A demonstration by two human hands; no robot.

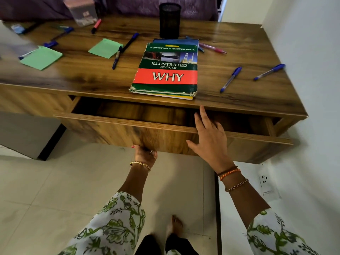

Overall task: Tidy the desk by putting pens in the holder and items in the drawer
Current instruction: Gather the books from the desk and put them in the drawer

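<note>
The wooden desk's drawer [128, 124] stands partly pulled out, its inside dark. My left hand [144, 153] grips the lower edge of the drawer front, fingers curled under it. My right hand [209, 138] hovers over the drawer's top edge with straight, spread fingers, holding nothing. On the desk lie a stack of books [165, 70] topped by "Illustrated Book of Why", a black mesh pen holder [169, 20] behind it, several blue pens [230, 79], a pink pen [213, 48], a red marker [96, 25] and two green paper pads [41, 57].
A clear box [81, 11] stands at the desk's back left. A white wall with a socket [265, 179] is close on the right. A grey cabinet [24, 133] sits left of the drawer. My feet are on the tiled floor below.
</note>
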